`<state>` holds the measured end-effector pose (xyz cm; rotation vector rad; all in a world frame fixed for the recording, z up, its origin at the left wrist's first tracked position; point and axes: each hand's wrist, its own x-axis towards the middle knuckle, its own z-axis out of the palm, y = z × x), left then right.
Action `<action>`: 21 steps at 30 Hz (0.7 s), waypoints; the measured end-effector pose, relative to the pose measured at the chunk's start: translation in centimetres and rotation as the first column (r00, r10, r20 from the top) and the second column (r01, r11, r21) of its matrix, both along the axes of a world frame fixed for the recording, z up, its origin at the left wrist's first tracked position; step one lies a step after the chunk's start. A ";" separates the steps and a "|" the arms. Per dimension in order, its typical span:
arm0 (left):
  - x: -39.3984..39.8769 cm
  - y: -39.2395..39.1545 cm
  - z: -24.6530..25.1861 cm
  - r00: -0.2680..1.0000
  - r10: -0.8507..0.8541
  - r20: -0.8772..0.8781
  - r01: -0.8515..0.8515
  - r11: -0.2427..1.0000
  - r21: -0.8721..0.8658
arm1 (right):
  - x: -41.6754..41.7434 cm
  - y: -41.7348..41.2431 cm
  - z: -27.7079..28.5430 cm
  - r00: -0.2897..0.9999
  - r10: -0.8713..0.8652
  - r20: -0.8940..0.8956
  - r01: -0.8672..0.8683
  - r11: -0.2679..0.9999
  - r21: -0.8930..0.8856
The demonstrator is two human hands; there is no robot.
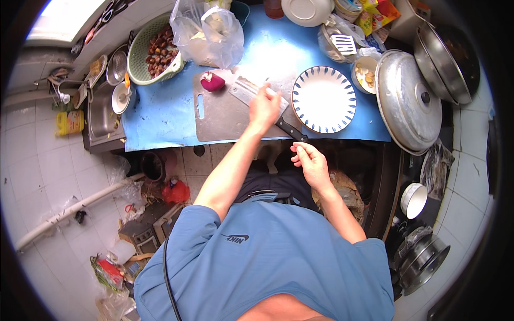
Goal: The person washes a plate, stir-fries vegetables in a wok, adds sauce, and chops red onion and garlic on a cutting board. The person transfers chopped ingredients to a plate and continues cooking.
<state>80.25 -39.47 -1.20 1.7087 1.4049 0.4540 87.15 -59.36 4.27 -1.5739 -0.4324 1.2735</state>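
Note:
My left hand [265, 107] reaches over a steel cleaver [245, 91], its fingertips bent down near the blade's upper edge. Whether anything small is pinched there is hard to see. The cleaver lies slantwise on a grey cutting board [225, 120], its black handle [291, 129] pointing at me past the board's edge. Just below that handle, in front of the table edge, my right hand [313, 163] hovers with loosely curled fingers and nothing visible in it. A purple onion [212, 82] sits at the board's upper left. Right of the board stands a white plate [323, 99] with blue rim marks.
A green colander [138, 52] holds chestnuts [161, 50], beside a plastic bag [223, 36]. At right are a small bowl [364, 74] of pale pieces and a large metal lid [409, 100]. A sink [102, 112] is at left. Blue sheeting [160, 120] covers the table.

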 end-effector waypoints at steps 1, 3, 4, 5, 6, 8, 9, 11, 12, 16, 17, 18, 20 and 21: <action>-1.2 1.3 -0.2 0.997 0.065 0.043 -0.069 0.993 0.099 | 0.0 0.3 0.0 1.000 0.026 0.006 -0.025 1.000 -0.010; -4.0 3.6 -0.7 0.980 0.154 0.129 -0.191 0.915 0.355 | -0.4 1.0 -0.3 0.953 0.156 0.261 -0.161 0.987 0.001; -5.7 4.8 -0.9 0.981 0.188 0.047 -0.188 0.859 0.476 | -0.8 1.6 -0.7 0.886 0.195 0.421 -0.233 0.972 0.040; -7.3 6.1 -1.0 0.980 0.198 0.015 -0.185 0.882 0.434 | -1.2 2.2 -1.1 0.822 0.239 0.516 -0.290 0.957 0.018; -8.5 6.8 -1.2 0.975 0.220 -0.018 -0.168 0.795 0.583 | -1.4 3.0 -1.7 0.608 0.181 0.773 -0.394 0.914 0.095; -10.0 8.1 -1.6 0.961 0.241 -0.134 -0.102 0.762 0.640 | -2.2 4.5 -3.1 0.413 0.210 0.886 -0.456 0.890 0.002; -10.5 8.7 -1.9 0.959 0.216 -0.184 -0.061 0.789 0.611 | -2.6 5.4 -3.9 0.332 0.198 0.922 -0.460 0.887 -0.024; -11.3 10.0 -2.5 0.966 0.138 -0.221 -0.001 0.850 0.527 | -3.4 6.7 -5.5 0.237 0.305 0.922 -0.420 0.888 -0.186; -11.6 10.7 -2.8 0.974 0.089 -0.208 0.021 0.881 0.473 | -3.7 7.3 -6.2 0.169 0.349 0.922 -0.387 0.884 -0.264; -12.5 12.0 -3.3 0.988 0.007 -0.153 0.058 0.908 0.415 | -3.9 9.5 -7.6 0.077 0.425 0.902 -0.249 0.884 -0.395; -12.5 12.0 -3.3 0.990 -0.005 -0.142 0.066 0.902 0.426 | -3.8 10.1 -7.7 0.094 0.460 0.883 -0.223 0.874 -0.432; -12.6 11.6 -3.3 0.982 -0.007 -0.186 0.092 0.888 0.451 | -3.5 10.4 -7.7 0.121 0.494 0.861 -0.230 0.857 -0.460; -12.8 10.3 -3.2 0.984 -0.066 -0.168 0.135 0.887 0.441 | -3.2 10.6 -7.6 0.168 0.519 0.838 -0.247 0.845 -0.474; -12.9 9.6 -3.1 0.983 -0.098 -0.153 0.157 0.879 0.449 | -3.2 10.5 -7.5 0.212 0.528 0.823 -0.236 0.844 -0.481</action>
